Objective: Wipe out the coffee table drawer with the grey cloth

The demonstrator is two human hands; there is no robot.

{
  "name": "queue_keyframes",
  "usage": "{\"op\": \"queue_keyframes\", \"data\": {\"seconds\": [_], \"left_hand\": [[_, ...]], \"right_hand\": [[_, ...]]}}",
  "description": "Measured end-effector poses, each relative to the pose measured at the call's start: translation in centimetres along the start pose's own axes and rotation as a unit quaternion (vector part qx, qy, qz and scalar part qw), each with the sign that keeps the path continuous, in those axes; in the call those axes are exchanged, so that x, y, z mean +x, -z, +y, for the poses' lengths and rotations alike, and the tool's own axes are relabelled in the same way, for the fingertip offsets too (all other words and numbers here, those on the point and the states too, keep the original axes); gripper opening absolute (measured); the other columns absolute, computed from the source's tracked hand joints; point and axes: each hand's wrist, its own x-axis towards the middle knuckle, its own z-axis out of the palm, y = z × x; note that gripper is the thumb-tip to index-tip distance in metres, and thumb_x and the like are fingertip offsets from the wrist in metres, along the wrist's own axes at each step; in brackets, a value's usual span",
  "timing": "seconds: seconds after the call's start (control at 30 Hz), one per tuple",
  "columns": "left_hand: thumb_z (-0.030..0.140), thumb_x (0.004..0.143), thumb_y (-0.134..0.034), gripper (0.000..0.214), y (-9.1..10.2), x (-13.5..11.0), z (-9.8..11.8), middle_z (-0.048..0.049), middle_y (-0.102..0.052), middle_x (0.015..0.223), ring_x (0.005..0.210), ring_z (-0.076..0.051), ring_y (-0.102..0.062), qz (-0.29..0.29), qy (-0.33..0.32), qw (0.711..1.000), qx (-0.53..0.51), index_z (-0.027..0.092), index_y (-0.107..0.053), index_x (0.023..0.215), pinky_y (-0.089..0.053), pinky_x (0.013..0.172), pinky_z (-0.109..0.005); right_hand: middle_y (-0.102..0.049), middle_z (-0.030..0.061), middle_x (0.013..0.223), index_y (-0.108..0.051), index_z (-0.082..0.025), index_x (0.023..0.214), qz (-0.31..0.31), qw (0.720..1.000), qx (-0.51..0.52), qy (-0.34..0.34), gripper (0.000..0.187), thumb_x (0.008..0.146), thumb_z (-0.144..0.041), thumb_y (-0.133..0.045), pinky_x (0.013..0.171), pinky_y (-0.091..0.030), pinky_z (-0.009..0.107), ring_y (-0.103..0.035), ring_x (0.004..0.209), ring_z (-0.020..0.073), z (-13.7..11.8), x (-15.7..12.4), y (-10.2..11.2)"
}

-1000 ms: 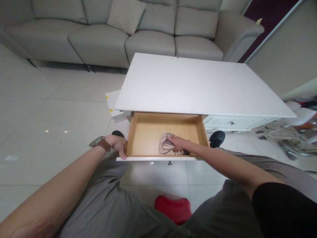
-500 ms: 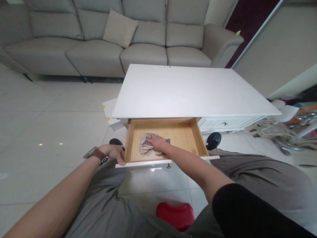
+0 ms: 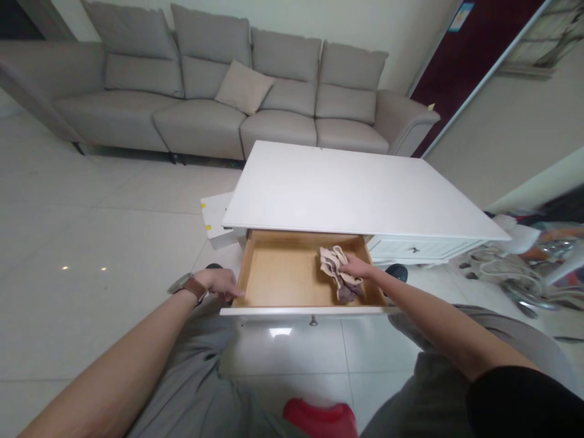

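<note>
A wooden drawer [image 3: 283, 274] with a white front is pulled out from a white coffee table [image 3: 360, 188]. At its left front corner is my left hand [image 3: 222, 284], fingers curled and the thumb side against the drawer's edge. A watch with a brown strap [image 3: 194, 286] is on that wrist. My right hand [image 3: 357, 267] reaches into the drawer's right part, closed on a crumpled beige and brown cloth [image 3: 335, 267]. The cloth bunches below the fingers, close to the drawer's right wall. A small metal knob [image 3: 313, 320] sits on the drawer front.
Behind the table stands a long grey sofa [image 3: 283, 128] with a beige cushion [image 3: 244, 87]. A white box [image 3: 219, 216] lies on the floor left of the table. Below me is a red stool [image 3: 319, 418]. Cluttered items [image 3: 515, 255] lie at the right.
My right hand has moved the cloth from the drawer's left-middle to its right side, and the cloth is now bunched up. My left hand stays at the left corner. The camera view has tilted up.
</note>
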Motion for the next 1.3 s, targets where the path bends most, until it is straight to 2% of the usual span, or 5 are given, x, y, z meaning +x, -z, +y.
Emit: {"op": "queue_keyframes", "data": {"seconds": [0.17, 0.47, 0.67, 0.87, 1.3], "left_hand": [[0.073, 0.072, -0.066, 0.064, 0.3, -0.4, 6.0, -0.0128, -0.076, 0.102, 0.095, -0.025, -0.069, 0.23, -0.095, 0.95, -0.19, 0.015, -0.069, 0.1, -0.054, 0.083, -0.032], [0.041, 0.069, -0.084, 0.055, -4.2, -0.7, 22.0, -0.0155, -0.074, 0.125, 0.111, -0.026, -0.07, 0.109, -0.259, 0.692, -0.665, 0.015, -0.069, 0.114, -0.056, 0.097, -0.038], [0.03, 0.076, -0.081, 0.038, -1.4, -1.4, 21.9, -0.0066, -0.077, 0.111, 0.102, -0.025, -0.07, 0.384, -0.248, 0.811, -0.365, 0.019, -0.069, 0.11, -0.053, 0.092, -0.034], [0.013, 0.084, -0.066, 0.01, -0.8, -1.5, 21.1, -0.0042, -0.073, 0.096, 0.089, -0.021, -0.067, 0.385, -0.264, 0.882, -0.062, 0.02, -0.065, 0.09, -0.049, 0.077, -0.029], [0.01, 0.088, -0.067, 0.038, -1.7, -0.4, 21.5, -0.0047, -0.075, 0.118, 0.109, -0.021, -0.07, 0.38, -0.381, 0.84, -0.075, 0.023, -0.065, 0.123, -0.055, 0.099, -0.036]], "right_hand": [[-0.079, 0.0165, 0.101, -0.071, -0.009, 0.118, -0.049, 0.95, 0.302, -0.057, 0.057, 0.071, -0.035, -0.053, 0.09, -0.06, 0.044, -0.076, 0.094, 0.0317, -4.3, -3.5, 2.9], [-0.075, 0.0179, 0.108, -0.062, -0.014, 0.132, -0.111, 0.93, 0.35, -0.002, 0.09, 0.094, -0.074, -0.006, 0.097, -0.053, 0.053, -0.07, 0.11, 0.035, -9.7, -7.9, 4.3], [-0.07, 0.0128, 0.125, -0.054, -0.028, 0.137, -0.022, 0.884, 0.466, 0.033, 0.064, 0.096, -0.072, -0.034, 0.098, -0.054, 0.051, -0.066, 0.118, 0.0316, -8.7, -5.8, 2.9], [-0.038, 0.0143, 0.163, -0.034, -0.03, 0.158, 0.154, 0.951, 0.169, 0.207, 0.105, 0.071, -0.053, -0.087, 0.125, -0.028, 0.061, -0.036, 0.152, 0.0376, -9.3, -5.5, 4.4], [-0.077, 0.0043, 0.097, -0.071, -0.018, 0.106, -0.004, 0.947, 0.209, 0.244, 0.027, 0.082, -0.028, -0.076, 0.085, -0.057, 0.036, -0.071, 0.088, 0.0224, -8.9, -6.5, 2.9]]}}
